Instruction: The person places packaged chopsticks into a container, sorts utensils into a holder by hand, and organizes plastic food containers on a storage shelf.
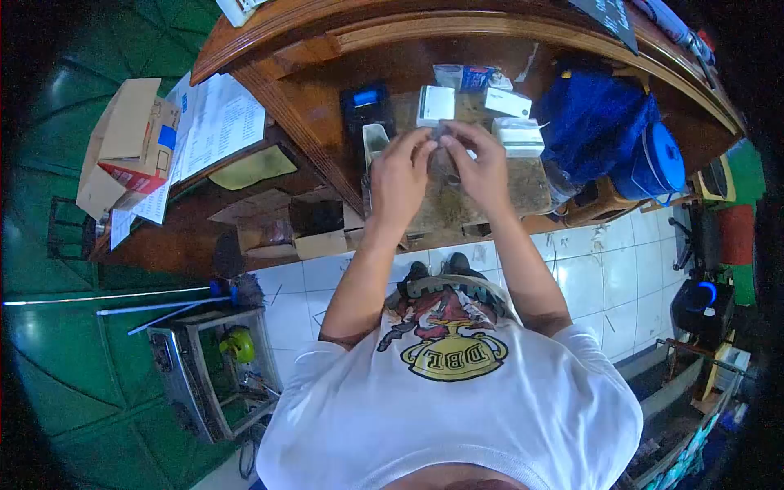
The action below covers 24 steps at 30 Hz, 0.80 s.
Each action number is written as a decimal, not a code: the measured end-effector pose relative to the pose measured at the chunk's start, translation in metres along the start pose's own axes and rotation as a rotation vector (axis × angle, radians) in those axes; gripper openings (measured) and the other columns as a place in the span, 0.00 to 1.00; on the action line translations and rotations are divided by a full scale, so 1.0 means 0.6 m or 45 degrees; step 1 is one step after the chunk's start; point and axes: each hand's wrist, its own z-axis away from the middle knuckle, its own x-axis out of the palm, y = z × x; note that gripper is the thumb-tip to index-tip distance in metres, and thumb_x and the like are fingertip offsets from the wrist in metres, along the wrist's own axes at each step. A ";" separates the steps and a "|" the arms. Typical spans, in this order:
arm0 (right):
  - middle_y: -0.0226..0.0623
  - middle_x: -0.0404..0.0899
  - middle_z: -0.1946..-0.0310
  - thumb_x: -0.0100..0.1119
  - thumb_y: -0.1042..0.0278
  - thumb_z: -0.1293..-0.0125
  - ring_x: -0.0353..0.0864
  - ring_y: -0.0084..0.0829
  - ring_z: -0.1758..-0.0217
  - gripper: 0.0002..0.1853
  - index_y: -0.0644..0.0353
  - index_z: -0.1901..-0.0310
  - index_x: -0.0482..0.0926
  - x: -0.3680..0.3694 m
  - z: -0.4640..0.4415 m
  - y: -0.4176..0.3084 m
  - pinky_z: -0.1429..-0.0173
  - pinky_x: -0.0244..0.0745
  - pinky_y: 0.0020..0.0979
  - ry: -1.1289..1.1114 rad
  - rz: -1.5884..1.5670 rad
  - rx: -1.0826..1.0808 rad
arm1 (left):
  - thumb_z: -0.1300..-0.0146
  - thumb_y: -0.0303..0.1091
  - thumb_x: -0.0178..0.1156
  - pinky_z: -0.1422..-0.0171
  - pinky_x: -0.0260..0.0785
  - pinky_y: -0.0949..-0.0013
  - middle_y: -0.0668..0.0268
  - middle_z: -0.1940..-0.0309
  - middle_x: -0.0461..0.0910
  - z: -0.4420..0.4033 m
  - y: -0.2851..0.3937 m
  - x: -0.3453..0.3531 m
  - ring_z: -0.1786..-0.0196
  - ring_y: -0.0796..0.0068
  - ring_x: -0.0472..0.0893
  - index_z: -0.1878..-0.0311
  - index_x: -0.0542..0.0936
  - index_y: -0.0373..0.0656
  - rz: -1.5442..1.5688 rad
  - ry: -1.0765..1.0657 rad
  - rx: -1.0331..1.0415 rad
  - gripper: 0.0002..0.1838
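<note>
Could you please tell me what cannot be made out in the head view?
In the head view:
Small item: largely covered by the left hand and right hand, so I cannot tell what it is.
Large printed sheet: lettering too small to read.
White object: cut off by the top edge.
Blue container: its lid hides the inside.

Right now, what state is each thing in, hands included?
Left hand: fingertips pinched.
Right hand: fingertips pinched, close to the left's.
Small greyish item: between the fingertips; details unclear.
Cardboard box: open, flaps up.
Blue bucket: lid on.
White box just beyond the hands: looks closed.
Blue ring light: lit.
</note>
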 end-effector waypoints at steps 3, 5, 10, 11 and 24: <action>0.43 0.86 0.58 0.67 0.74 0.35 0.85 0.31 0.57 0.14 0.63 0.48 0.85 0.004 -0.012 -0.056 0.51 0.79 0.29 -0.028 -0.060 -0.025 | 0.33 0.31 0.64 0.53 0.76 0.57 0.53 0.57 0.85 -0.010 0.025 -0.043 0.56 0.51 0.85 0.49 0.83 0.40 0.054 0.035 0.045 0.12; 0.43 0.86 0.58 0.68 0.74 0.36 0.85 0.30 0.57 0.14 0.63 0.48 0.85 0.020 -0.013 -0.067 0.52 0.79 0.29 -0.030 -0.136 -0.013 | 0.34 0.32 0.65 0.54 0.76 0.59 0.55 0.58 0.85 -0.011 0.035 -0.062 0.59 0.54 0.85 0.49 0.83 0.42 0.068 0.043 -0.023 0.11; 0.41 0.86 0.60 0.68 0.73 0.36 0.85 0.28 0.58 0.14 0.63 0.48 0.85 0.066 -0.001 -0.036 0.52 0.78 0.28 -0.085 -0.260 -0.009 | 0.34 0.33 0.64 0.54 0.76 0.60 0.55 0.58 0.86 0.003 -0.001 -0.086 0.60 0.57 0.85 0.48 0.83 0.43 -0.014 0.026 -0.155 0.12; 0.41 0.86 0.61 0.68 0.73 0.36 0.84 0.27 0.59 0.14 0.63 0.48 0.85 0.076 0.003 -0.030 0.52 0.78 0.28 -0.092 -0.265 0.016 | 0.34 0.32 0.64 0.54 0.76 0.61 0.55 0.58 0.85 0.007 -0.008 -0.089 0.60 0.57 0.85 0.48 0.83 0.42 -0.010 0.028 -0.168 0.13; 0.38 0.83 0.63 0.68 0.74 0.37 0.82 0.27 0.63 0.16 0.60 0.47 0.85 0.132 0.052 0.018 0.58 0.77 0.27 -0.292 0.035 -0.022 | 0.39 0.28 0.67 0.38 0.68 0.55 0.57 0.50 0.80 0.064 -0.100 -0.102 0.45 0.52 0.77 0.52 0.83 0.40 -0.319 0.064 -0.060 0.12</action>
